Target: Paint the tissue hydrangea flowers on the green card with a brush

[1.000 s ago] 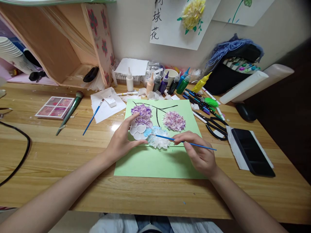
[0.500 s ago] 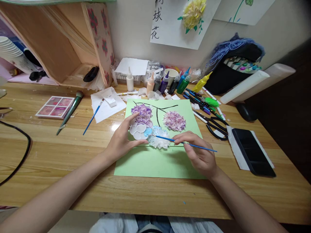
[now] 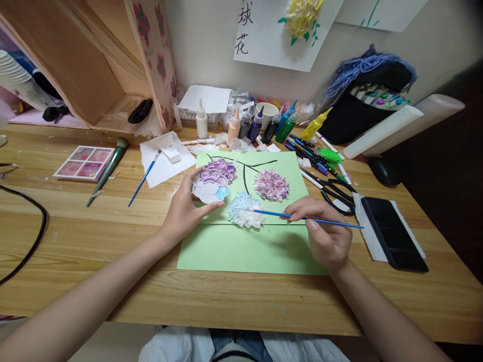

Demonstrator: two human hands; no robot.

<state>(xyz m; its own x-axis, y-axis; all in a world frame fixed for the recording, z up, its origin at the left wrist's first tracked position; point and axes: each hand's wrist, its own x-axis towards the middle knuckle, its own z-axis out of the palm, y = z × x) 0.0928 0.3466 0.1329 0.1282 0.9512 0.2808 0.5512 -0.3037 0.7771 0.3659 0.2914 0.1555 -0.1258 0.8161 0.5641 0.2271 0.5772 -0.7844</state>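
A light green sheet of paper (image 3: 245,246) lies on the wooden desk (image 3: 113,241). It carries black painted stems, a purple tissue flower (image 3: 225,168), a pink-purple tissue flower (image 3: 270,185) and a white tissue flower tinted blue (image 3: 244,210). My left hand (image 3: 183,211) holds a small white flower-shaped palette (image 3: 209,189) with purple and blue paint, lifted beside the purple flower. My right hand (image 3: 323,232) grips a thin blue paintbrush (image 3: 302,217), its tip touching the white-blue flower.
Paint bottles (image 3: 260,125) stand in a row behind the paper. Markers (image 3: 315,158), black scissors (image 3: 334,193) and a black tray (image 3: 394,234) lie at the right. A second blue brush (image 3: 143,180), white tissue (image 3: 166,160), a green-handled brush (image 3: 107,171) and a pink palette box (image 3: 85,163) lie at the left.
My left hand has carried the palette up and left, off the white flower. My right hand has slid right along the brush handle while the tip stays on that flower.
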